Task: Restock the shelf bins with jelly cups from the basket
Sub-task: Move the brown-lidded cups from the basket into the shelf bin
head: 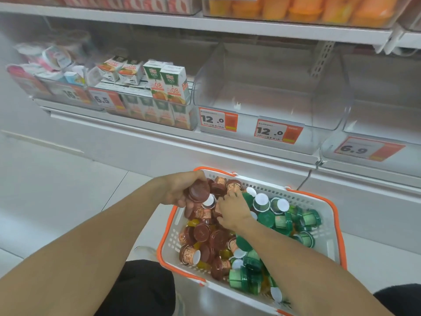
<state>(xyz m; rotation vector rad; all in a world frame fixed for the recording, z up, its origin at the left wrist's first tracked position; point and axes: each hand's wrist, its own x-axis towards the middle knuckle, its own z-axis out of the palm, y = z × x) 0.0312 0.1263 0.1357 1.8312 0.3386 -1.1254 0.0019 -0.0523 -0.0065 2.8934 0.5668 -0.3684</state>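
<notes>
Brown jelly cups sit clamped in the curled fingers of the left hand at the basket's ten o'clock corner. At its centre the right hand digs among loose cups, its grip hidden. Green cups fill the three o'clock side, below an empty clear bin at twelve.

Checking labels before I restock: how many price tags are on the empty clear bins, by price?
12.0 tags: 2
6.9 tag: 1
Total: 3
</notes>
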